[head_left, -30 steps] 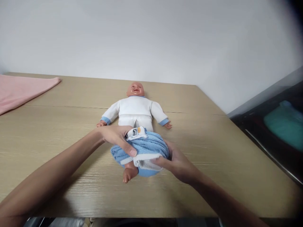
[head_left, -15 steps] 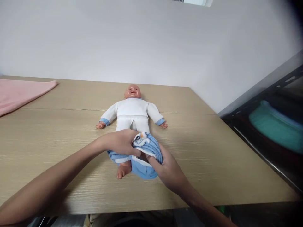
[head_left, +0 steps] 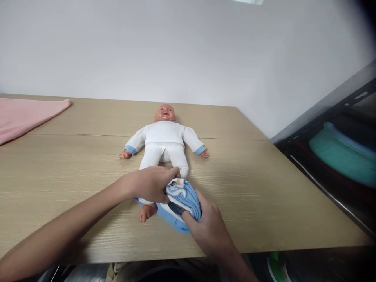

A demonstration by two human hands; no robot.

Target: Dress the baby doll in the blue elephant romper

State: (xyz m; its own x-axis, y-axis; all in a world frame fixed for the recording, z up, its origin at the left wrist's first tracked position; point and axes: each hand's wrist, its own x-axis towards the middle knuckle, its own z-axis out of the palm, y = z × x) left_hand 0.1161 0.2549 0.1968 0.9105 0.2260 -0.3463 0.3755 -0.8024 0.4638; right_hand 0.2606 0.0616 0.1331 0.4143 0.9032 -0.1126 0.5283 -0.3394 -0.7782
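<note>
fingers [head_left: 191, 221] and blue garment [head_left: 189, 200] now farther down doll's legs [head_left: 178, 157]

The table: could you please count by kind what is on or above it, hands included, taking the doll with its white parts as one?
Doll: 1
Pink cloth: 1
Blue garment: 1
Left hand and right hand: 2
Total: 5

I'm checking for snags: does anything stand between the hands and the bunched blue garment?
Nothing visible does: the left hand and right hand both grip the bunched blue garment directly. The bare doll foot shows beside it, out of the way.
</note>
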